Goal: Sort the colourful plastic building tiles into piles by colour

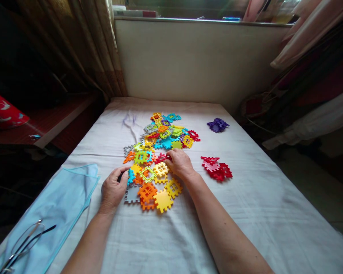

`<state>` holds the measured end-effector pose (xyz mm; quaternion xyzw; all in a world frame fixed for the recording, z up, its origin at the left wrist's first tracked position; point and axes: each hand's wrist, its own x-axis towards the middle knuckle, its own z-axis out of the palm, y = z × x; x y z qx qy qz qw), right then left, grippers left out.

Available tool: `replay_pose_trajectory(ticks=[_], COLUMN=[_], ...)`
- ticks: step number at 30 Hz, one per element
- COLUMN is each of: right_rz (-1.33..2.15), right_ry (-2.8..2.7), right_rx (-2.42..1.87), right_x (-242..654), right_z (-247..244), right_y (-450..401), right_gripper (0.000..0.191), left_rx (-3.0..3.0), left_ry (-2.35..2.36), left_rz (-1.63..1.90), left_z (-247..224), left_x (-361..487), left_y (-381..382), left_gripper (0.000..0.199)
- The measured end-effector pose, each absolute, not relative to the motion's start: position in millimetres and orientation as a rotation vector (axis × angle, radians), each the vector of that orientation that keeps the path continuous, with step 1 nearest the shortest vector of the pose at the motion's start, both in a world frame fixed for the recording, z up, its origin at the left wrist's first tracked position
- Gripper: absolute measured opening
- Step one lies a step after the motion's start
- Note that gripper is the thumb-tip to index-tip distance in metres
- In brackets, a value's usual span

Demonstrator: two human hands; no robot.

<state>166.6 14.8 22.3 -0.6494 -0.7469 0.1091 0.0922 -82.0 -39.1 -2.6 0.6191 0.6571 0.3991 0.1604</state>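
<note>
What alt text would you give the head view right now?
The right hand pinches a red tile and the left hand is at a blue tile, over a heap of colorful notched tiles on a pale sheet. A purple pile and a red pile lie to the right; glasses rest on a blue cloth at lower left.

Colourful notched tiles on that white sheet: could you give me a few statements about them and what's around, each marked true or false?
1. The right hand has its fingers on a red tile. True.
2. The left hand is away from the multicoloured heap. False: it is at the heap's left edge.
3. A purple pile lies farther from the person than the separate red pile. True.
4. Both piles lie left of the heap. False: they lie right.
5. Eyeglasses rest on a blue cloth. True.
</note>
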Motion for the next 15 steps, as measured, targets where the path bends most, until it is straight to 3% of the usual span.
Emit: replay_pose_trajectory(ticks=[7,15], right_rz=[0.429,0.558], right_ry=[-2.056,-1.702], right_rx=[-2.025,-2.242], right_x=[186,268], right_z=[42,65], right_y=[13,8], right_gripper=[0.020,0.026], left_rx=[1.776,1.798], left_ry=[1.875,1.883], left_rz=[1.128,1.112], left_z=[-4,-8], left_x=[-83,-87], left_y=[-39,-38], left_gripper=[0.035,0.035])
